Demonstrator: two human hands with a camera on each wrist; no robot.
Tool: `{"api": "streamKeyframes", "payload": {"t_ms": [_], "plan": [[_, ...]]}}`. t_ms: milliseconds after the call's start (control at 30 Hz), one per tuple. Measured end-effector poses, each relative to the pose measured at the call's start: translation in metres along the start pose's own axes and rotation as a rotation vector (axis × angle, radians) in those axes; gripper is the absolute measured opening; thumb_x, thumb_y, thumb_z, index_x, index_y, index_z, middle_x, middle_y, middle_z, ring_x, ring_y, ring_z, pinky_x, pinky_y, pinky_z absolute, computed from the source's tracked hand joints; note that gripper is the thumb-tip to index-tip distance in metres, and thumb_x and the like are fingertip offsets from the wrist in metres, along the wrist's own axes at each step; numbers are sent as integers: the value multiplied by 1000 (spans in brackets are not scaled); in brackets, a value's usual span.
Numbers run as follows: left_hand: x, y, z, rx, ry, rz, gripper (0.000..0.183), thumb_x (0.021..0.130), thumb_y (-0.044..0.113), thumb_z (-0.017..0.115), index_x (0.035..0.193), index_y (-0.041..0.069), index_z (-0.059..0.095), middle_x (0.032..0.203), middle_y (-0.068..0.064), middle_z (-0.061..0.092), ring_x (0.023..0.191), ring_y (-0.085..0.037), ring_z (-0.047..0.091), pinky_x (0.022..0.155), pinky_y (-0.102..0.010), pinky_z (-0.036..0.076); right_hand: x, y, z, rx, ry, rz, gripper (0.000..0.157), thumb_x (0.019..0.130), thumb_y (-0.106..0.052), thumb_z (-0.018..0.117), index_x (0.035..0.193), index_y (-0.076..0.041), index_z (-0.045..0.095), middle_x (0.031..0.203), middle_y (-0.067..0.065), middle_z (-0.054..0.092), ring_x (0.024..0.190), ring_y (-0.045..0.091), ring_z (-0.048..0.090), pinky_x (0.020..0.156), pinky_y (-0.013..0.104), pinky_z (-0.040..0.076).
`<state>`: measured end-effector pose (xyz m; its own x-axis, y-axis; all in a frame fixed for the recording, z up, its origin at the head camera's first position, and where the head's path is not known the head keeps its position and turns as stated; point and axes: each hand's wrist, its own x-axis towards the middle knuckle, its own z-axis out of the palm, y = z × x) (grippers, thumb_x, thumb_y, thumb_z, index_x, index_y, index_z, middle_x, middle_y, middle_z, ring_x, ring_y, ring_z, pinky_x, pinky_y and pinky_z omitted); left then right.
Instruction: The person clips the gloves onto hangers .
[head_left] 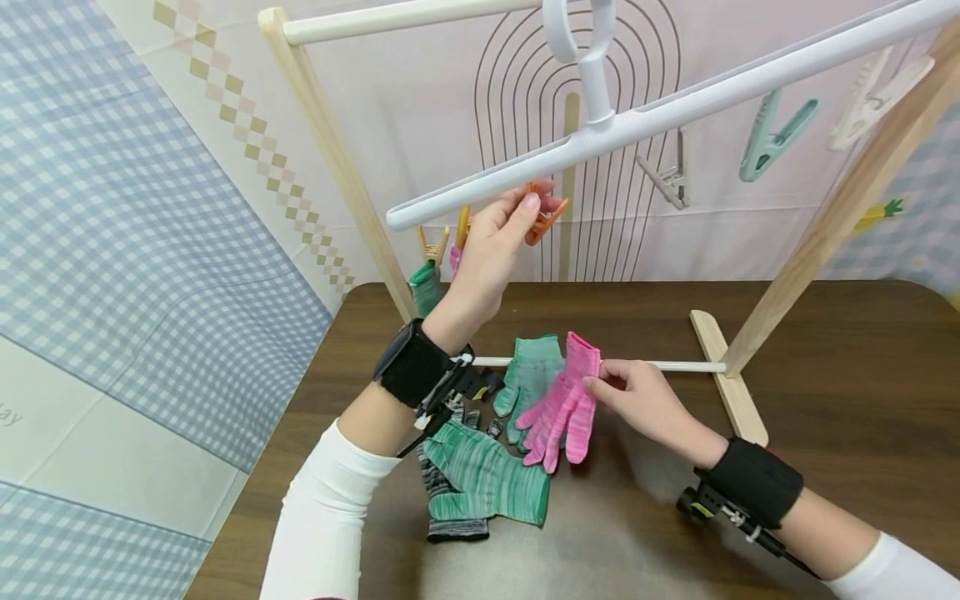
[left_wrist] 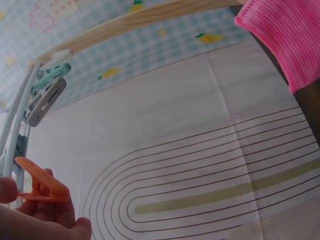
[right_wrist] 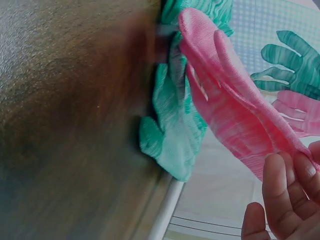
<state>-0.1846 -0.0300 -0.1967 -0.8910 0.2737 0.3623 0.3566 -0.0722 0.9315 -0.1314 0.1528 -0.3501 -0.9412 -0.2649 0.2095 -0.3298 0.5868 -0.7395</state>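
Observation:
My left hand (head_left: pixel 495 237) is raised just under the white hanger bar (head_left: pixel 525 162), fingers around an orange clothespin (head_left: pixel 546 223). In the left wrist view the orange clothespin (left_wrist: pixel 45 182) sits between thumb and fingers. Lower down, my right hand (head_left: pixel 645 400) pinches the cuff of a pink glove (head_left: pixel 562 408), whose fingers dangle downward. Behind that glove lies a green glove (head_left: pixel 531 379). Another green glove (head_left: pixel 487 471) lies on a dark grey striped glove (head_left: pixel 459 528). In the right wrist view the pink glove (right_wrist: pixel 235 110) stretches out from my fingertips.
A wooden rack post (head_left: pixel 832 208) stands on the right, its foot (head_left: pixel 727 375) on the brown table (head_left: pixel 847 350). Grey (head_left: pixel 669 175), teal (head_left: pixel 776 137) and white (head_left: pixel 877 96) clothespins hang along the bar. Behind my left wrist hangs a clipped green glove (head_left: pixel 425 287) beside a pink one.

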Motion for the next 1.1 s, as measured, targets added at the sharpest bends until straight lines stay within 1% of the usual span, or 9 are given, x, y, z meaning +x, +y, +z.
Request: {"api": "streamKeyframes", "payload": {"t_ms": [133,233,433,600,700,767,933,1033,1100], "plan": [[-1,0,0,7,11,5,34,96,17,34,123,3,48,116,-15,56,108,-14,50,89,-25,37,-2,-6,-3,-28,19,-27,23,85,-20,57,63,-13,53,51,-6,42,46,3,37,45,20,32],[-1,0,-1,14,17,15,34,97,17,32,124,3,48,115,-15,56,108,-14,50,91,-29,37,-3,-11,-6,-40,37,-37,21,85,-20,57,65,-14,54,51,-5,38,46,3,34,45,20,30],[-2,0,0,5,13,36,35,97,16,31,123,1,47,115,-17,55,108,-15,50,92,-27,36,-4,-22,-12,-51,78,-67,17,85,-18,57,68,-13,57,52,-5,35,47,3,32,45,20,28],[-2,1,1,-22,13,20,33,97,16,32,120,0,49,115,-17,55,110,-14,50,93,-24,35,-3,-31,-16,-47,141,-126,15,83,-16,59,68,-14,58,53,-5,36,49,3,32,46,19,28],[-1,1,1,-47,11,12,32,96,16,33,118,-1,49,116,-18,55,110,-15,51,94,-26,35,-2,-37,-17,-41,172,-152,15,82,-15,60,68,-14,58,53,-6,37,49,3,33,46,19,28],[-1,1,1,-67,9,8,32,96,15,33,117,-3,49,116,-19,55,110,-16,51,93,-25,36,-1,-40,-18,-42,185,-164,14,82,-14,60,68,-14,58,53,-7,38,49,3,34,46,19,29],[-2,2,2,-107,9,-28,31,95,15,35,117,-3,48,118,-19,53,109,-16,51,87,-21,36,0,-47,-21,-43,196,-169,13,81,-12,61,68,-15,58,56,-8,45,50,4,39,47,19,32],[-2,3,2,-117,10,-50,31,95,15,37,118,-2,48,121,-18,53,109,-15,50,86,-22,35,0,-50,-22,-33,193,-166,12,81,-12,60,69,-15,58,58,-7,48,51,5,41,46,19,34],[-2,3,2,-118,11,-52,31,94,15,38,118,-2,47,122,-18,52,108,-14,50,86,-22,34,0,-53,-24,-22,191,-162,12,82,-13,60,70,-14,58,59,-7,47,51,5,40,45,19,35]]}}
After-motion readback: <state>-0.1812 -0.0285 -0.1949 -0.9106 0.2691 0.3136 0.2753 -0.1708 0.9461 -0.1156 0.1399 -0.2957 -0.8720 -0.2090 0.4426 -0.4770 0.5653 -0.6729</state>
